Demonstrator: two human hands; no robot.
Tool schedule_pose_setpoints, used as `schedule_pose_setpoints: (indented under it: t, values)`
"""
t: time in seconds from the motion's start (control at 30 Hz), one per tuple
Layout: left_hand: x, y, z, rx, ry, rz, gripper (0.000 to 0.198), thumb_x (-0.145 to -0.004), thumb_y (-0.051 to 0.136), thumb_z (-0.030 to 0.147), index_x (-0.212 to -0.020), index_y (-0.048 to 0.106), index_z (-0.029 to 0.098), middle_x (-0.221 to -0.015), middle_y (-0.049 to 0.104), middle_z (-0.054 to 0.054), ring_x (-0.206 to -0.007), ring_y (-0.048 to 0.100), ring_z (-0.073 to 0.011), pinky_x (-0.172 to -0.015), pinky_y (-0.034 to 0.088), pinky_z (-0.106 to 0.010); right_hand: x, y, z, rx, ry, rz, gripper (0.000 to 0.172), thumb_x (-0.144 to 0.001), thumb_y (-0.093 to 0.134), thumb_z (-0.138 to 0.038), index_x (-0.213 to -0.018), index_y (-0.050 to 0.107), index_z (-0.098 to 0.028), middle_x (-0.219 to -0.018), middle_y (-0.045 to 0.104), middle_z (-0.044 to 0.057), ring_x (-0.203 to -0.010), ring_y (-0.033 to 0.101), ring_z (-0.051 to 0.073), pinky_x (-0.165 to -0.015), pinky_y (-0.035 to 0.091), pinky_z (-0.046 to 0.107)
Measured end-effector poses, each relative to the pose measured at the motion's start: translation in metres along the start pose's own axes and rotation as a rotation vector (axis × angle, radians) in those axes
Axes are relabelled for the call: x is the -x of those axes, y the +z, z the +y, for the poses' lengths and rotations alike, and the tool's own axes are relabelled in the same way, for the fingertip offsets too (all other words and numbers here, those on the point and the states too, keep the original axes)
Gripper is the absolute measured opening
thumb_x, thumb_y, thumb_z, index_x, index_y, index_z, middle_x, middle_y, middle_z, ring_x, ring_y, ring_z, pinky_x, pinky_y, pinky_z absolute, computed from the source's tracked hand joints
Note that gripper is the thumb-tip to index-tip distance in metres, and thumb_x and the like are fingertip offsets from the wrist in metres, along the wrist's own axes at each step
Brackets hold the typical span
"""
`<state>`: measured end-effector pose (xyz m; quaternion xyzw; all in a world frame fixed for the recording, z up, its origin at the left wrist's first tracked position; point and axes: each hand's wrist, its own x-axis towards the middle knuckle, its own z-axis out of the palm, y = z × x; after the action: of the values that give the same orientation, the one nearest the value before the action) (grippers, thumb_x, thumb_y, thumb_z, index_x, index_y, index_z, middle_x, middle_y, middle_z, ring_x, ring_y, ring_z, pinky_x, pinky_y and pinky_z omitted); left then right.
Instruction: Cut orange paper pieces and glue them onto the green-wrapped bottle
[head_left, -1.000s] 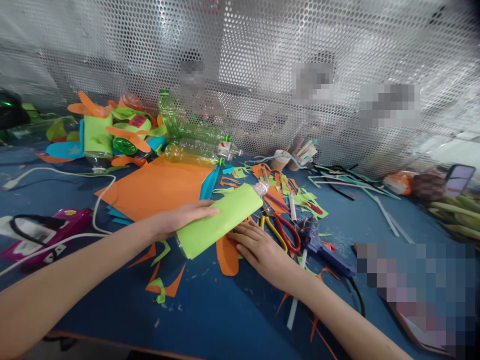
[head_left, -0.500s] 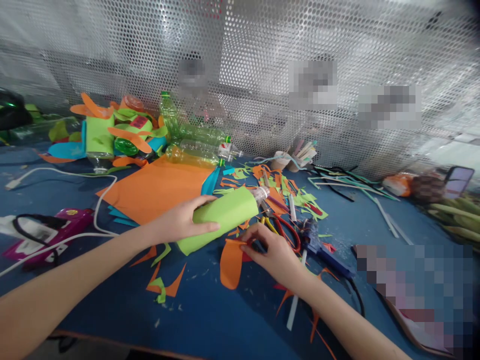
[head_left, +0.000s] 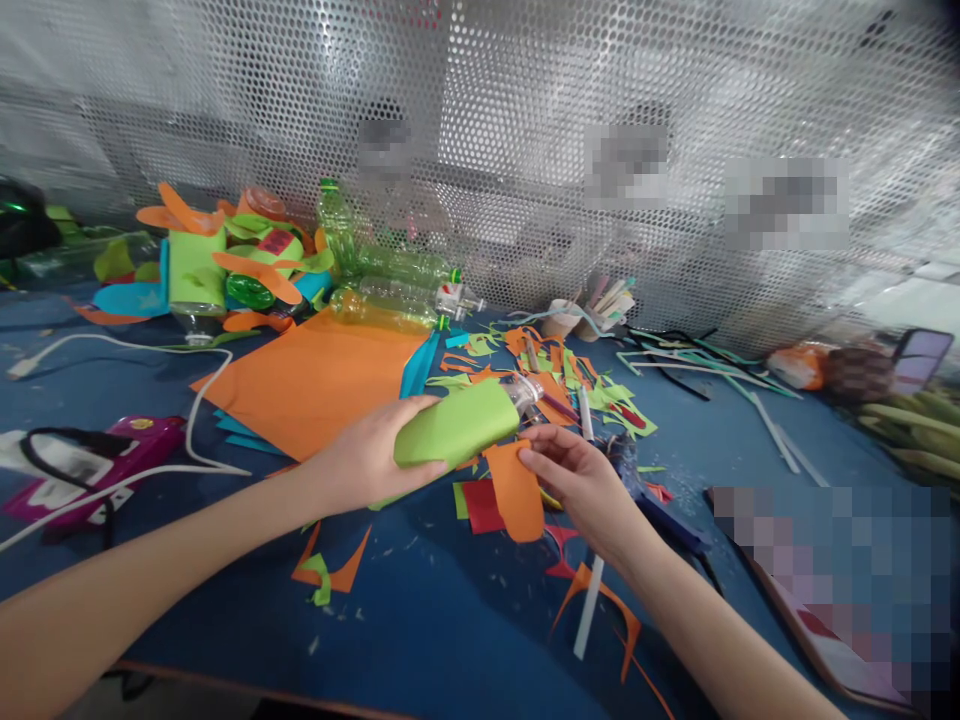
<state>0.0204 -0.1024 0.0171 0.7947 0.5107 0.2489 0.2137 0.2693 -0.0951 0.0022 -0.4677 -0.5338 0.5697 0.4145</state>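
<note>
My left hand (head_left: 390, 447) is wrapped round a plastic bottle (head_left: 459, 424) covered in light green paper. The bottle is tilted, with its clear neck pointing to the upper right. Between the thumb and fingers of my right hand (head_left: 574, 480) is pinched an orange paper piece (head_left: 517, 495) with a rounded lower end, hanging just below the bottle's neck end. A red paper piece (head_left: 481, 506) lies on the table behind it. Partly hidden by my right forearm is a blue glue gun (head_left: 667, 520).
Orange paper sheets (head_left: 322, 380) lie left of centre. Paper-covered bottles (head_left: 199, 270) and bare green bottles (head_left: 390, 295) stand or lie at the back. Coloured scraps (head_left: 562, 370) and a white glue stick (head_left: 589, 610) are scattered about. A white cable (head_left: 202, 400) loops at left, near a magenta object (head_left: 142, 450).
My right hand has lifted the orange paper piece up and to the right, uncovering the red paper. My left hand has turned the bottle slightly and shifted it a little to the right.
</note>
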Motion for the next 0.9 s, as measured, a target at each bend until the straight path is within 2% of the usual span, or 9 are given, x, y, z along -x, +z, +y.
schedule_pose_setpoints:
  t: [0.4,0.6,0.9]
  values:
    - [0.0035,0.005,0.003,-0.064,0.069,0.015,0.063,-0.077,0.053,0.048,-0.13,0.036,0.019,-0.128,0.049,-0.012,-0.111,0.051,-0.0287,-0.091,0.043,-0.043,0.0007,0.0021,-0.0036,-0.173,0.123,0.034,0.024,-0.066,0.074,-0.033,-0.082,0.059,-0.021,-0.077,0.063,-0.003,-0.068,0.059,0.009,-0.06,0.044,0.019]
    - [0.0041,0.0054,0.0059,-0.064,0.065,0.032,0.061,-0.077,0.053,0.048,-0.128,0.038,0.017,-0.127,0.05,-0.013,-0.112,0.051,-0.0294,-0.092,0.042,-0.044,0.0019,0.0044,-0.0045,-0.204,0.118,0.047,0.026,-0.066,0.074,-0.033,-0.082,0.057,-0.021,-0.075,0.061,-0.002,-0.067,0.058,0.01,-0.058,0.043,0.02]
    - [0.0038,0.0066,0.0053,-0.074,0.064,0.034,0.064,-0.077,0.053,0.049,-0.129,0.038,0.016,-0.129,0.049,-0.014,-0.114,0.05,-0.0308,-0.093,0.041,-0.046,0.0019,0.0039,-0.0029,-0.159,0.088,0.053,0.027,-0.067,0.073,-0.034,-0.077,0.051,-0.021,-0.068,0.052,-0.005,-0.057,0.049,0.007,-0.05,0.034,0.019]
